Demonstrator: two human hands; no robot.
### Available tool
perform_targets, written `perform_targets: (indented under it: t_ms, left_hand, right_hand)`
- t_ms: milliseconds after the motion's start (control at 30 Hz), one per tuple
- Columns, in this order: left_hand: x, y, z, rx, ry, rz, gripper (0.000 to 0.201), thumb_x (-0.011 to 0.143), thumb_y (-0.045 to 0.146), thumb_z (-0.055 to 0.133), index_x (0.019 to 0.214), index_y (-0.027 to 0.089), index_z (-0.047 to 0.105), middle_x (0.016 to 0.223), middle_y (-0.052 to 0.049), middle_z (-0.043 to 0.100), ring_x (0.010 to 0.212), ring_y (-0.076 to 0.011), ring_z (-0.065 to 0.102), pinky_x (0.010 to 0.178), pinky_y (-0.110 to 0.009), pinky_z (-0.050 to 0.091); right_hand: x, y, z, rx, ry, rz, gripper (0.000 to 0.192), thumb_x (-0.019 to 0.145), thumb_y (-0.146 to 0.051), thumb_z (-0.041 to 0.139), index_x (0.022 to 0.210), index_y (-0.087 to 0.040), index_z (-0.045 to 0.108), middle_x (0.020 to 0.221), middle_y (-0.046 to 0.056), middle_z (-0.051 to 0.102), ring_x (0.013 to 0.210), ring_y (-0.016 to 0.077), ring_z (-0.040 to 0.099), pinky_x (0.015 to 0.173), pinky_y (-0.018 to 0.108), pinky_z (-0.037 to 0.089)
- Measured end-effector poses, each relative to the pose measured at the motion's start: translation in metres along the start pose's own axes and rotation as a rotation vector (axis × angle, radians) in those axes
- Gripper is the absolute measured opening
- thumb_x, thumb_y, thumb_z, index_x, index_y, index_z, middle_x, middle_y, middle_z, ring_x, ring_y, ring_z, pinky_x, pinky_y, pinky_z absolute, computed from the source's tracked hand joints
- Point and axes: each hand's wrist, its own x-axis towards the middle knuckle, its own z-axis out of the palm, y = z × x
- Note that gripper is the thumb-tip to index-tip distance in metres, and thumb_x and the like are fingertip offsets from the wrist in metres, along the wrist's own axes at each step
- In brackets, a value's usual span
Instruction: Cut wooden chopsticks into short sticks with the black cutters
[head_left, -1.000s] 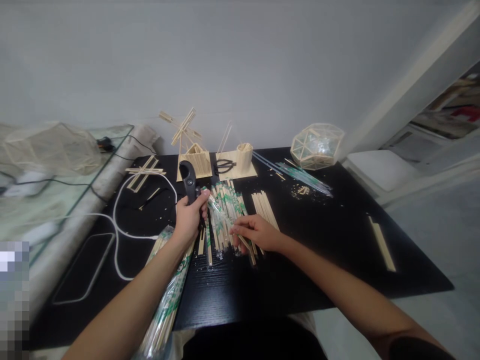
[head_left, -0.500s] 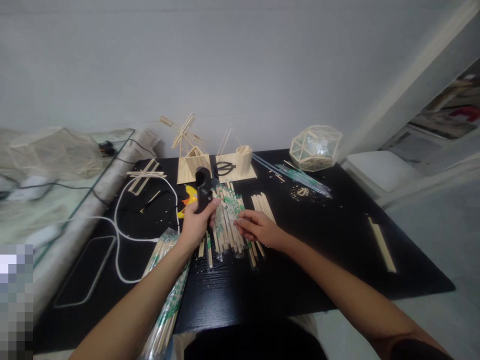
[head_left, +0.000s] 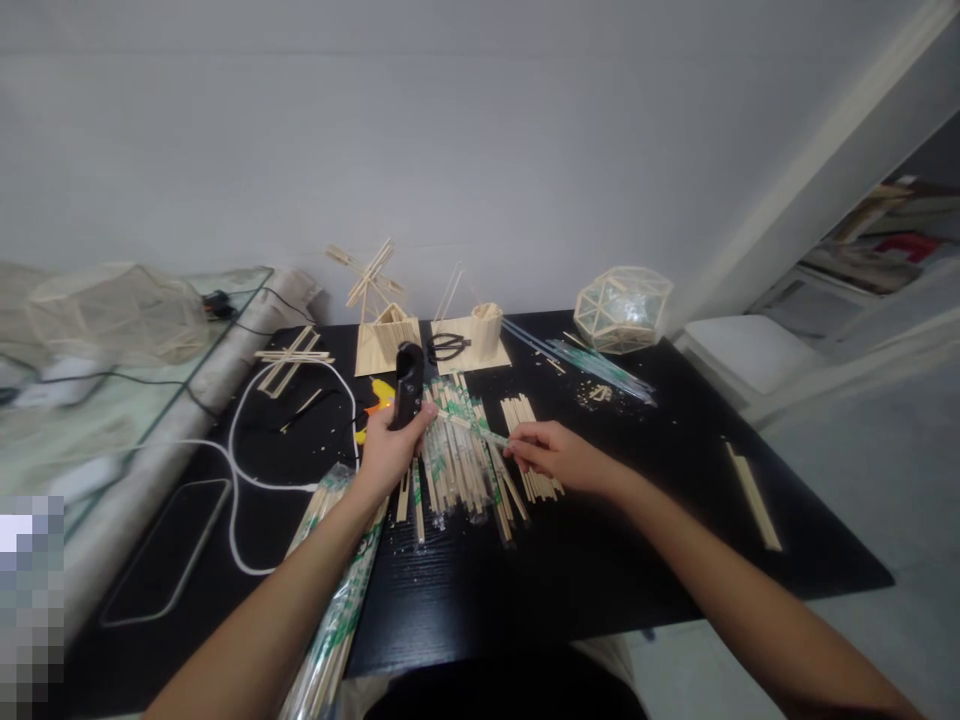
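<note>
My left hand is closed around a black hand-held tool, its exact kind unclear. Its thumb and fingers also pinch one end of wrapped chopsticks, slanting down to the right. At their other end, my right hand pinches the clear, green-printed wrapper with thumb and fingertips. Beneath both hands lies a pile of wrapped chopsticks. A row of bare chopsticks is partly hidden behind my right hand. Just left of the black tool, a yellow and orange glue gun is partly covered.
Stick models and a stick cup with black scissors stand at the back. Empty wrappers and a stick polyhedron are right. A white cable, phone-like outline and chopstick packs lie left.
My right hand has moved right, away from my left hand. The wrapped chopsticks now show stretched between the two hands. The left hand keeps its grip on the black tool.
</note>
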Motion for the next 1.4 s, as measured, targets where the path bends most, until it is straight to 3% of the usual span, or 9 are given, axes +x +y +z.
perform_targets:
  t_ms: [267,333,500,700,867,967,1100,1200,1400]
  left_hand:
    - [0.005,0.006,-0.001,-0.209,0.050,-0.053,0.028,0.077,0.038,0.075,0.068,0.017,0.058,0.050,0.006,0.047,0.040,-0.0076,0.042,0.040,-0.021,0.034]
    - [0.007,0.006,-0.002,-0.295,0.108,-0.068,0.028,0.077,0.038,0.076,0.071,0.017,0.058,0.051,0.007,0.047,0.040,-0.0070,0.042,0.039,-0.020,0.033]
    - [0.013,0.003,-0.003,-0.349,0.237,-0.045,0.027,0.076,0.036,0.077,0.071,0.017,0.058,0.052,0.007,0.048,0.041,-0.0062,0.043,0.040,-0.019,0.034]
    - [0.008,0.002,0.001,-0.332,0.165,-0.076,0.029,0.076,0.037,0.077,0.071,0.017,0.057,0.052,0.007,0.048,0.040,-0.0067,0.042,0.039,-0.020,0.034]
    - [0.006,0.004,0.003,-0.273,0.128,-0.071,0.028,0.076,0.039,0.076,0.072,0.017,0.059,0.051,0.007,0.048,0.040,-0.0070,0.042,0.039,-0.020,0.033]
    - [0.006,0.003,0.002,-0.217,0.074,-0.078,0.029,0.076,0.040,0.076,0.073,0.017,0.061,0.051,0.007,0.049,0.041,-0.0075,0.043,0.040,-0.020,0.034]
    - [0.004,0.000,0.003,-0.086,-0.077,-0.069,0.034,0.076,0.045,0.077,0.066,0.017,0.059,0.049,0.005,0.049,0.040,-0.0085,0.044,0.042,-0.021,0.036]
    - [0.000,-0.001,0.003,-0.036,-0.216,-0.059,0.038,0.077,0.048,0.077,0.063,0.018,0.059,0.048,0.004,0.050,0.040,-0.0093,0.044,0.043,-0.022,0.036]
    - [-0.005,0.003,0.003,0.047,-0.370,-0.026,0.039,0.083,0.049,0.072,0.064,0.018,0.060,0.046,0.003,0.050,0.042,-0.0096,0.043,0.047,-0.022,0.036]
  right_hand:
    - [-0.043,-0.001,-0.054,-0.174,0.020,0.070,0.038,0.091,-0.054,0.060,0.084,-0.018,0.070,0.068,0.000,0.061,0.060,0.0130,0.051,0.055,0.025,0.038]
    - [-0.049,0.006,-0.077,-0.261,0.136,0.096,0.041,0.089,-0.057,0.059,0.085,-0.019,0.071,0.070,0.003,0.065,0.059,0.0140,0.053,0.054,0.026,0.038]
    - [-0.051,0.041,-0.142,-0.416,0.672,0.275,0.039,0.089,-0.053,0.055,0.078,-0.018,0.067,0.066,0.006,0.068,0.053,0.0162,0.056,0.056,0.029,0.042]
    - [-0.026,0.061,-0.165,-0.848,0.746,0.250,0.023,0.088,-0.028,0.055,0.086,-0.016,0.075,0.089,0.015,0.078,0.083,0.0285,0.070,0.082,0.039,0.049]
    - [-0.004,0.052,-0.150,-0.936,0.815,0.268,0.028,0.089,-0.028,0.061,0.105,-0.009,0.074,0.116,0.028,0.071,0.108,0.0376,0.065,0.095,0.050,0.047]
    - [0.002,0.037,-0.121,-0.916,0.808,0.204,0.031,0.093,-0.029,0.060,0.113,-0.009,0.072,0.123,0.026,0.068,0.117,0.0366,0.062,0.100,0.050,0.046]
    - [0.003,0.009,-0.060,-0.464,0.414,-0.053,0.027,0.095,-0.040,0.060,0.105,-0.020,0.075,0.110,0.011,0.076,0.103,0.0257,0.071,0.097,0.042,0.052]
    - [0.005,-0.007,-0.018,-0.164,0.117,-0.082,0.028,0.089,-0.043,0.069,0.103,-0.019,0.076,0.102,0.009,0.078,0.095,0.0240,0.072,0.091,0.041,0.056]
    - [0.018,0.000,0.020,0.165,-0.079,0.046,0.035,0.073,-0.043,0.084,0.091,-0.015,0.075,0.076,0.003,0.073,0.065,0.0150,0.065,0.063,0.030,0.055]
